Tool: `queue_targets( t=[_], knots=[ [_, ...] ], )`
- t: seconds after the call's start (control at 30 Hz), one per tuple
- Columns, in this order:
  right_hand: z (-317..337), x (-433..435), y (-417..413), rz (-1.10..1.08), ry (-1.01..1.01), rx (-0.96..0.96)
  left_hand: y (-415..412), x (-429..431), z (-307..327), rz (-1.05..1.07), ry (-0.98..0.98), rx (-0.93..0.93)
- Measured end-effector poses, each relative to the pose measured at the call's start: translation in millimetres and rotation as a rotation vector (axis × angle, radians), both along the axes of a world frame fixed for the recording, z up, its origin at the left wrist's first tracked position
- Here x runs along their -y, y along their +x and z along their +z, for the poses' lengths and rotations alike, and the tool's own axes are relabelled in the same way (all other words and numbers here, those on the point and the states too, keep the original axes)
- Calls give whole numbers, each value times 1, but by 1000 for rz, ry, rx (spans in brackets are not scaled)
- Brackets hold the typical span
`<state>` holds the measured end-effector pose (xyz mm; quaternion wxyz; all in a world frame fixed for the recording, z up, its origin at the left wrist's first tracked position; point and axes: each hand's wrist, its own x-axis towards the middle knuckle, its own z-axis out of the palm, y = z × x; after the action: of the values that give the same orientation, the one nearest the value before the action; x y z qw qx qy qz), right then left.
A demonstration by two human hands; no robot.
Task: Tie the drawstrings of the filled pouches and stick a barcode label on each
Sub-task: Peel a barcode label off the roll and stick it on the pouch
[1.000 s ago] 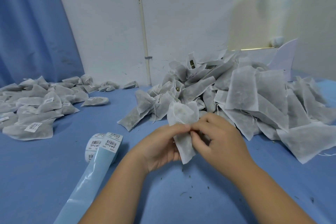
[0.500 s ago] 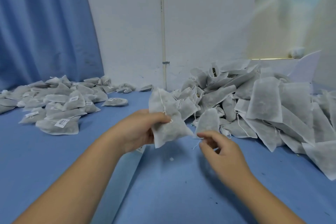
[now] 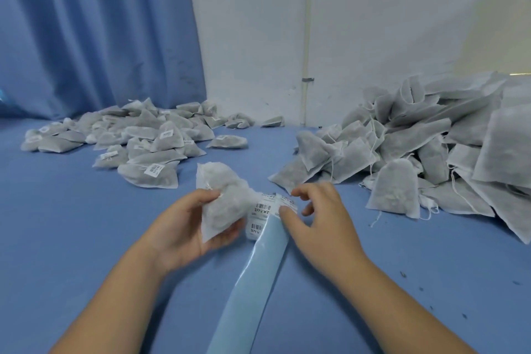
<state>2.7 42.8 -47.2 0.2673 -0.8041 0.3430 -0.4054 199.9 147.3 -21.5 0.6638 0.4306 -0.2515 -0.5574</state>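
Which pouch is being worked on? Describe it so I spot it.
Look on the blue table, between the labelled pile and the unlabelled heap. Just left of the label roll, it is the only pouch held up, in the left hand.
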Motion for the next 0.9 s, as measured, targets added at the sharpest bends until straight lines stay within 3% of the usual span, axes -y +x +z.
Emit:
queue_targets(
  t=[0.33, 0.53, 0.9],
  knots=[
    [-5, -11, 1, 97, -137, -96, -17, 0, -3, -96, -170, -7],
    [-4, -21, 1, 90, -164, -95, -33, 1, 0, -25, -181, 2],
    [6, -31, 1, -88, -316, -152, -41, 1, 1, 12, -149, -12]
  ],
)
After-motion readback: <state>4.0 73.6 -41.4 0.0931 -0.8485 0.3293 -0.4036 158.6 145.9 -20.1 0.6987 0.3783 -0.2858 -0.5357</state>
